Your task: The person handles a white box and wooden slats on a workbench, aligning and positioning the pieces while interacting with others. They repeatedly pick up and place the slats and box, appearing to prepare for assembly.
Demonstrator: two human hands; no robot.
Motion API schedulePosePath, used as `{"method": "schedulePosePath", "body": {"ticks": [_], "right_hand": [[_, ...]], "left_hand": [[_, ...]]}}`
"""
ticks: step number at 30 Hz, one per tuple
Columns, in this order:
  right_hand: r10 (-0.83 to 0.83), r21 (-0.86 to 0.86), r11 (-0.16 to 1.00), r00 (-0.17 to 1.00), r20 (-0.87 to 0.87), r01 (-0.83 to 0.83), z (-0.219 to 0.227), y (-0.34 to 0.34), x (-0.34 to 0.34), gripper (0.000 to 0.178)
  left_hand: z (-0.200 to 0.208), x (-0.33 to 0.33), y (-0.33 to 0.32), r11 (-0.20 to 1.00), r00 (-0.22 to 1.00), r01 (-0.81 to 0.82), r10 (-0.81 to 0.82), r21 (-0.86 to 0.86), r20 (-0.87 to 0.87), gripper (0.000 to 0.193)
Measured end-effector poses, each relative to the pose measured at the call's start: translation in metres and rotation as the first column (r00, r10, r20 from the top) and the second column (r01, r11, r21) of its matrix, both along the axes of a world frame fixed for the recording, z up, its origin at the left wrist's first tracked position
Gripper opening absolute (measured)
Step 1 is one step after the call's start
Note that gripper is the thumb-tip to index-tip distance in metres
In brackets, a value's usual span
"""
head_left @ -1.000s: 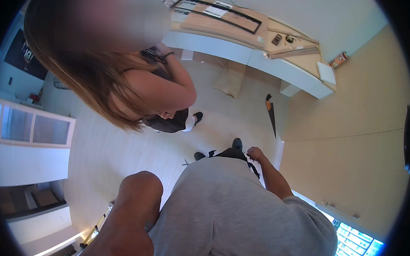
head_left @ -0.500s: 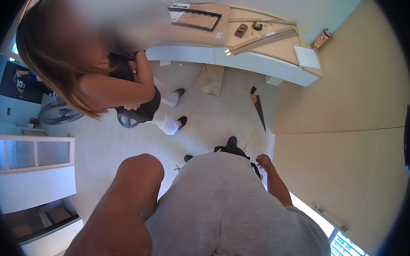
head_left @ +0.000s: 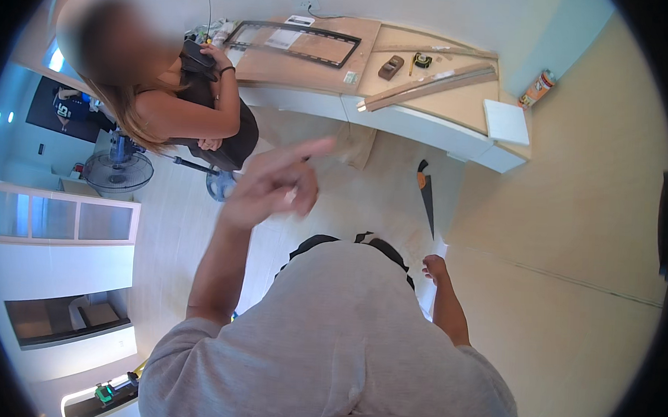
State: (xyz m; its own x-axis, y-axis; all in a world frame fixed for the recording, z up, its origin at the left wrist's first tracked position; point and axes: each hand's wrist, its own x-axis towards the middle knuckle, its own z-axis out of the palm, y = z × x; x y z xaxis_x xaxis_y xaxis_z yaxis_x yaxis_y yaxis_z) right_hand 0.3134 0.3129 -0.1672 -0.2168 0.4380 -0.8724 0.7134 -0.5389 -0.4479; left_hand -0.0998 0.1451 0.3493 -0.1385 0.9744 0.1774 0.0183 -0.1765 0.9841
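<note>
My left hand (head_left: pixel 271 187) is raised in front of me, a little blurred. Its index finger stretches toward the workbench side, while the other fingers bend in; I see nothing held. Low on my right, beside the large pale wooden panel (head_left: pixel 557 211), hangs my right hand (head_left: pixel 434 269) with fingers curled and nothing visible in them. A hand saw (head_left: pixel 427 201) with an orange and black handle lies on the floor beyond that hand, not touched. On the long white-fronted bench (head_left: pixel 412 128) sit wood strips (head_left: pixel 429 86), a hand plane (head_left: pixel 391 67), a tape measure (head_left: pixel 422 61) and a black metal frame (head_left: pixel 348 51).
A person (head_left: pixel 181 116) stands at the front left, arms folded, holding a dark object. Behind them is a fan (head_left: pixel 118 171). A white board (head_left: pixel 506 122) and an orange-and-white canister (head_left: pixel 537 89) occupy the bench's right end. White cabinets (head_left: pixel 70 271) line the left.
My left arm has swung up and forward from my side, index finger out. The view has shifted, showing more of the person and bench. My right hand stays low by the panel.
</note>
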Motion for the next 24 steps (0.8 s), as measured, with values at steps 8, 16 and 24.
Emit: {"method": "schedulePosePath", "body": {"ticks": [8, 16, 24], "right_hand": [[-0.009, 0.162, 0.986, 0.988, -0.151, 0.034, 0.032, 0.066, -0.038, 0.025], [0.033, 0.117, 0.993, 0.999, 0.019, -0.035, 0.075, 0.008, 0.008, 0.024], [-0.055, 0.009, 0.998, 0.985, 0.163, 0.055, 0.108, -0.042, 0.034, 0.026]], "left_hand": [[-0.265, -0.132, 0.104, 0.778, 0.565, -0.575, 0.155, -0.252, -0.81, 0.081], [-0.314, -0.183, 0.196, 0.638, 0.54, -0.516, 0.76, -0.572, 0.362, 0.076], [-0.333, -0.197, 0.247, 0.565, 0.443, -0.578, 0.823, -0.589, 0.354, 0.072]]}}
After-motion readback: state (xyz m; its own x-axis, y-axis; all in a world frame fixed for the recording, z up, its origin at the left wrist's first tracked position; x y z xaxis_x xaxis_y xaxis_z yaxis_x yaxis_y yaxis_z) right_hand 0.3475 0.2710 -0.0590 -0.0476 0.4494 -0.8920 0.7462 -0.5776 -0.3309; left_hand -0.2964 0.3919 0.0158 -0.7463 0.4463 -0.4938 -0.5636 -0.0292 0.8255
